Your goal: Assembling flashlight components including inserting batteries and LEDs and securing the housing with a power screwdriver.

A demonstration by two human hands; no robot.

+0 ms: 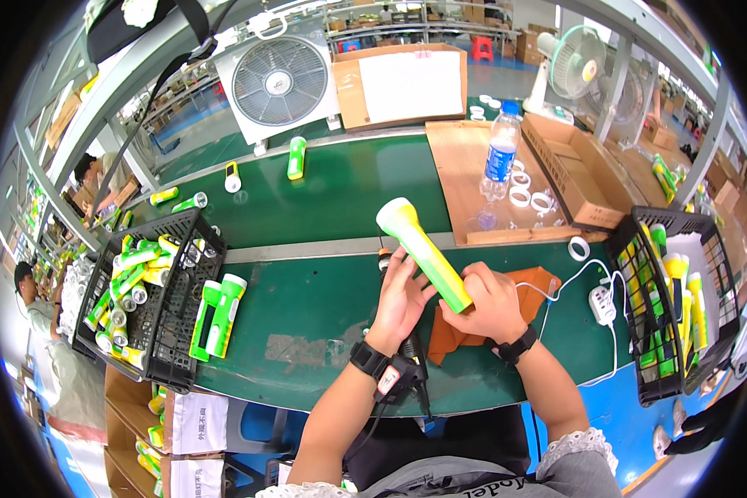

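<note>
A green, yellow and white flashlight (427,259) is held tilted above the bench, its wide white head up and to the left. My right hand (485,300) grips it at the tail end, fingers closed round it. My left hand (401,300) is palm up beside the body with fingers apart; its fingertips are at the flashlight's underside, and whether they touch it I cannot tell. Beneath my right hand lies an orange cloth (448,342). Two more flashlights (224,315) lie side by side on the bench at the left.
Black crates of flashlights stand left (178,332) and right (676,378). Across the far side runs a green conveyor belt (357,191) carrying several flashlights. A water bottle (500,158) and white rings (519,197) sit on cardboard. A white cable with a power strip (603,305) lies at right.
</note>
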